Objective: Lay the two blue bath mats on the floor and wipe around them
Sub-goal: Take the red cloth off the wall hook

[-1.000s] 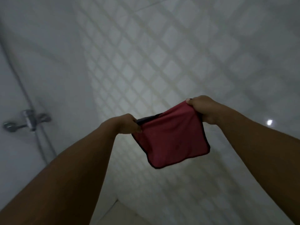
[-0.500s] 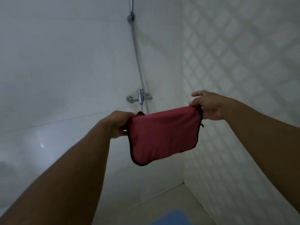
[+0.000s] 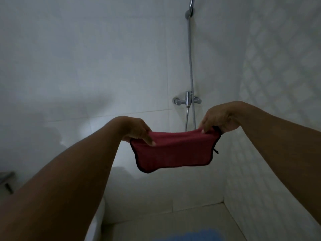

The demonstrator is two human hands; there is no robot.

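Left hand (image 3: 137, 130): fingers curled, pinching the upper edge of the cloth (image 3: 173, 152) at its 9 o'clock end. Right hand (image 3: 219, 119): thumb and fingers clamped on the same edge at the 3 o'clock end. Cloth red, dark-trimmed, stretched between the two hands, hanging free in the air, lower edge sagging toward 6. Mat (image 3: 192, 237): blue, one seen, lying on the floor (image 3: 199, 218) at 6 o'clock from the cloth, cut by the frame's bottom edge, well apart from both hands. Tap (image 3: 187, 100) on the wall at 12 to 1 o'clock above the cloth, hose (image 3: 190, 58) rising from it. Light dim.
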